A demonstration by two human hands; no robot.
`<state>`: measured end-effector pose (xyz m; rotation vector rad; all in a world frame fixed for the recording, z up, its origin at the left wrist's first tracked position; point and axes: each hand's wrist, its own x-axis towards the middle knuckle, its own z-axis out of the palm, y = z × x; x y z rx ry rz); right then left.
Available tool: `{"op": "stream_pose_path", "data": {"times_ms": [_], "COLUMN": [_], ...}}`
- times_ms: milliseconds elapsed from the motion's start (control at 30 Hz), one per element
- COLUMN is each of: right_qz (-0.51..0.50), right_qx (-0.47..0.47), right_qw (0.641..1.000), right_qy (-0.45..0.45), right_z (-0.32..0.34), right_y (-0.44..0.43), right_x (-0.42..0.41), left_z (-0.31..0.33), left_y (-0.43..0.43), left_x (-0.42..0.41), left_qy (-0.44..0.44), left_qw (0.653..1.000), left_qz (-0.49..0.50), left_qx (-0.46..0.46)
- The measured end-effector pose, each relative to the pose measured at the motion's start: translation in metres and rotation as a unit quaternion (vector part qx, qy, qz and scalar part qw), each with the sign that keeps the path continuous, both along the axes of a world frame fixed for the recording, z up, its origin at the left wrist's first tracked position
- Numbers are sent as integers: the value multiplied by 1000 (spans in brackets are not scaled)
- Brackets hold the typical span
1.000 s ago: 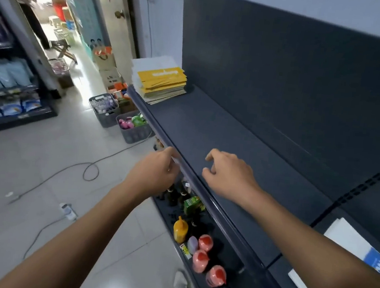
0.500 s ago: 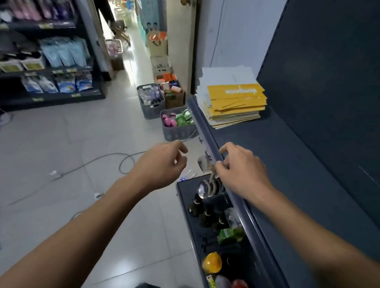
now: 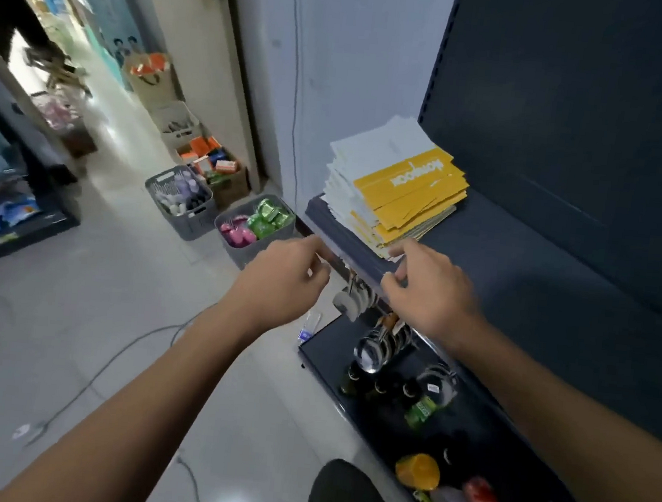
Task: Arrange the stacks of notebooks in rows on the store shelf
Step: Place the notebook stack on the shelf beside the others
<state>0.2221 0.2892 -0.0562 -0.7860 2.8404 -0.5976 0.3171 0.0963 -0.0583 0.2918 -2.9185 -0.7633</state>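
Observation:
A stack of white and yellow notebooks (image 3: 398,184) lies at the left end of the dark blue shelf (image 3: 521,277), its layers fanned out unevenly. My right hand (image 3: 431,288) hovers over the shelf's front edge, fingertips at the stack's near corner, fingers loosely curled and holding nothing. My left hand (image 3: 286,275) is just off the shelf's front edge, left of the stack, fingers loosely curled and empty.
Below the shelf a lower shelf (image 3: 477,435) holds bottles and round items, with hanging items under the edge. Two grey baskets (image 3: 255,227) of goods and cardboard boxes (image 3: 215,171) stand on the tiled floor. A cable (image 3: 121,356) runs across the floor. A person (image 3: 8,13) stands far left.
Both hands have travelled left along the shelf's front edge and now reach the notebook stack, which has come much closer. The blue-and-white notebooks at the right have left the view.

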Motion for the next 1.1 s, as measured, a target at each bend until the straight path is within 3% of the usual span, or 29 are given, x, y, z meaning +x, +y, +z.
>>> {"op": "stream_pose_path", "data": {"times_ms": [433, 633, 767, 900, 1100], "right_qz": [-173, -238, -287, -341, -441], "right_qx": [-41, -36, -12, -26, -66], "right_qw": [984, 970, 955, 925, 872], "right_qy": [-17, -27, -79, -168, -204], "right_z": [0, 3, 6, 2, 3], "right_y": [-47, -45, -44, -55, -84], "right_x": [-120, -148, -156, -161, -159], "left_z": [30, 36, 42, 37, 20], "left_y": [-54, -63, -72, -83, -93], "left_x": [-164, -231, -271, -305, -327], "left_qy": [46, 70, 19, -86, -141], "left_qw": [987, 986, 983, 971, 955], "left_qz": [-153, -143, -122, -132, -213], "left_qx": [-2, -43, -132, -182, -150]}}
